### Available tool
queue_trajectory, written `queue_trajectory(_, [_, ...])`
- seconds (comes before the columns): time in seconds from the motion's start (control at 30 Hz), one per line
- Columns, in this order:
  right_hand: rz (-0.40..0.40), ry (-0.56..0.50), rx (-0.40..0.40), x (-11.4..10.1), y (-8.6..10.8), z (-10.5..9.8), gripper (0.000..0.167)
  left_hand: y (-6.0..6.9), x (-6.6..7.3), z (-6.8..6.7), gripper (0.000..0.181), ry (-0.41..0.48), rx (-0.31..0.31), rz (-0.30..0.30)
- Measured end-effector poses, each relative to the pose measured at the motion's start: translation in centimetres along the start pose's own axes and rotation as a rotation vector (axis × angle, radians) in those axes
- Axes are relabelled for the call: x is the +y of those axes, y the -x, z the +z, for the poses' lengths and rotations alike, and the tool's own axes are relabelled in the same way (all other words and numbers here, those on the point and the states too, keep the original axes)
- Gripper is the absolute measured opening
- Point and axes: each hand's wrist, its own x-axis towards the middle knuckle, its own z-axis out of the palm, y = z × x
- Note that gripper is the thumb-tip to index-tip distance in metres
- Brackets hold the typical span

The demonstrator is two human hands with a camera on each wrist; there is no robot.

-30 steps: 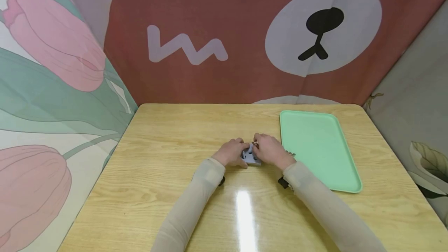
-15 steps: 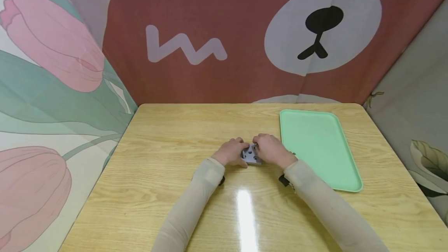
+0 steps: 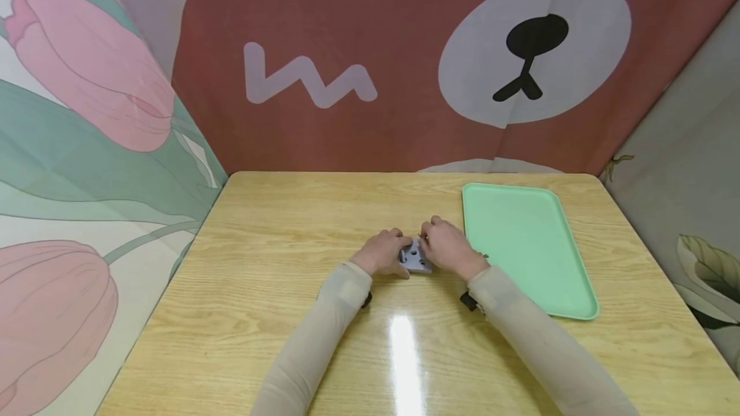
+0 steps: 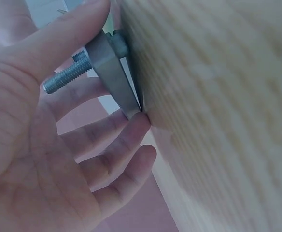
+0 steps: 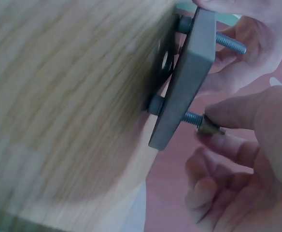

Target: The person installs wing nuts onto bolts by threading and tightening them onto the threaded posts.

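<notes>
A grey metal plate point(image 3: 417, 262) with holes lies near the middle of the table, between the two hands. Bolts pass through it, their heads on the table side, as the right wrist view shows; one threaded shank point(image 4: 67, 77) stands out near the left thumb. My left hand point(image 3: 380, 252) grips the plate's left side with thumb and fingers. With thumb and index finger, my right hand point(image 3: 449, 249) pinches a small brass-coloured nut point(image 5: 209, 126) at the end of another bolt point(image 5: 193, 118). In the head view the right fingers hide that nut.
A light green tray point(image 3: 528, 249) lies on the wooden table point(image 3: 277, 223) to the right, close to the right forearm. Patterned cloths hang behind the table and at both sides.
The right hand's fingers have shifted slightly over the plate, with the knuckles a little higher now. The left hand and the plate have kept their place.
</notes>
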Motion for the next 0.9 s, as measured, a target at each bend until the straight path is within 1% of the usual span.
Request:
queue_trajectory(0.13, [-0.023, -0.069, -0.006, -0.3, 0.1, -0.2, 0.018, 0.0, 0.0, -0.1, 0.076, -0.005, -0.003, -0.001])
queue_trajectory(0.27, [-0.052, -0.072, -0.019, -0.6, 0.2, -0.7, 0.02, -0.1, -0.1, -0.3, 0.075, -0.009, 0.002, -0.002])
queue_trajectory(0.53, [-0.049, -0.015, -0.016, -0.1, -0.2, -0.8, 0.016, -0.2, -0.2, -0.4, 0.076, -0.005, 0.01, 0.004])
queue_trajectory(0.7, [-0.051, 0.033, 0.009, 0.1, -0.2, -0.6, 0.012, -0.2, -0.1, -0.3, 0.076, -0.003, 0.014, 0.0])
queue_trajectory(0.8, [-0.03, 0.06, 0.019, 0.2, -0.2, -0.3, 0.014, -0.3, -0.1, -0.2, 0.077, 0.002, 0.014, -0.003])
queue_trajectory(0.9, [-0.006, 0.04, 0.006, 0.4, 0.0, 0.1, 0.017, -0.3, 0.0, 0.1, 0.078, 0.004, 0.007, -0.006])
